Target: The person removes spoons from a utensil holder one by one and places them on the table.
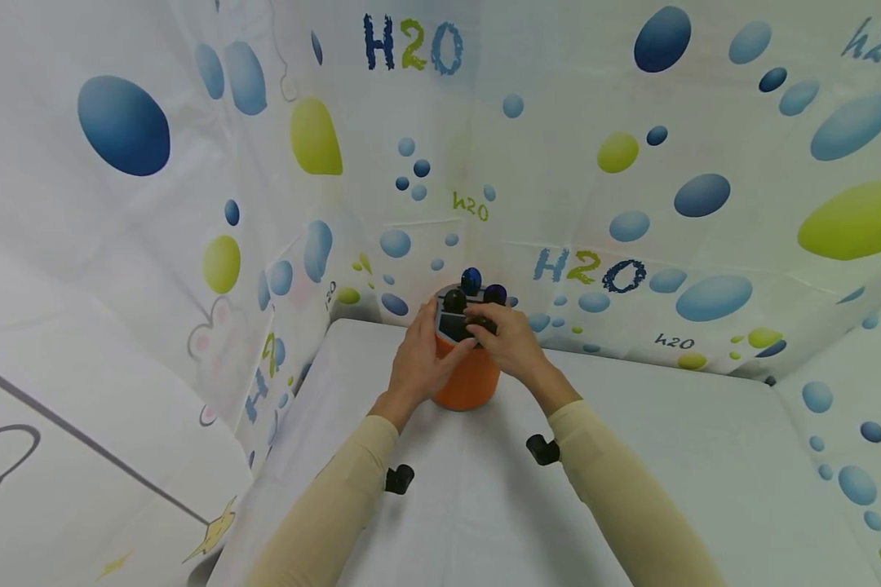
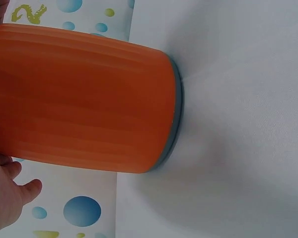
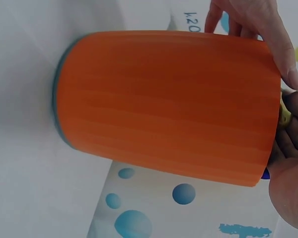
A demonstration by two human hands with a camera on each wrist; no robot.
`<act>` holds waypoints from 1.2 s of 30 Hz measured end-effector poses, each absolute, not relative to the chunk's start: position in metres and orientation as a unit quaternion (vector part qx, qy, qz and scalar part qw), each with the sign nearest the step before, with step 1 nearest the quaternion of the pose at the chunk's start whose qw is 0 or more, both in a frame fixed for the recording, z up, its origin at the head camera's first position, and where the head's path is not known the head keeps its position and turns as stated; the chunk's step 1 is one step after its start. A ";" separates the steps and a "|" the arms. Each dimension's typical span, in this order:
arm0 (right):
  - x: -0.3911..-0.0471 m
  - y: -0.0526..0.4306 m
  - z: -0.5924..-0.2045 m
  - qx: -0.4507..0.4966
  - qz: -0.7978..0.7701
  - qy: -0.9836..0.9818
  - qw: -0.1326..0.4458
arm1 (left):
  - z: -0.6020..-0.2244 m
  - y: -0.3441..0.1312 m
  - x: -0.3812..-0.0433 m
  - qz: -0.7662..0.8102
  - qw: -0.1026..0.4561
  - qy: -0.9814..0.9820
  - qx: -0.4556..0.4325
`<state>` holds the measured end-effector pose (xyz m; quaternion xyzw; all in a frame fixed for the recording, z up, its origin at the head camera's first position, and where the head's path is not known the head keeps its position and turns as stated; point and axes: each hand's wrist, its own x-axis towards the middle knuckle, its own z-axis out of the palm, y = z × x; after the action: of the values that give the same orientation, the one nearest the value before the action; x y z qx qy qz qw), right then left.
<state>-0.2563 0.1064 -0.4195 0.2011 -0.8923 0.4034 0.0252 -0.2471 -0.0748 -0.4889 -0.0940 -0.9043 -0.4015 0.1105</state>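
An orange tub with a grey base stands upright on the white cloth. Its top carries dark grey panels and several shiny rounded pieces: a blue one, a purple one and a dark olive one. My left hand holds the tub's left side near the rim, thumb at the front edge, fingers round the outside. My right hand pinches a dark rounded piece at the top's front right. A yellowish bit shows beside the right fingers in the right wrist view; the rest is hidden.
The white-covered table spreads round the tub. Close behind rises a white curtain printed with bubbles and lettering, which also hangs along the left and right sides. A black camera mount shows at each wrist.
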 end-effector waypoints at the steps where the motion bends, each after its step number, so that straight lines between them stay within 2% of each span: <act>1: -0.257 0.107 -0.419 0.201 0.404 -0.892 0.023 | -0.489 -0.075 -0.247 -0.401 0.111 -0.904 -0.095; 15: -0.259 0.106 -0.422 0.213 0.393 -0.894 0.032 | -0.488 -0.078 -0.247 -0.399 0.094 -0.907 -0.092; 36: -0.260 0.105 -0.425 0.228 0.404 -0.885 0.049 | -0.488 -0.077 -0.247 -0.412 0.096 -0.901 -0.099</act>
<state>-0.2599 0.1046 -0.4251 0.2277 -0.8849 0.4035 0.0487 -0.2466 -0.0771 -0.4876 -0.0994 -0.9006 -0.4120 0.0963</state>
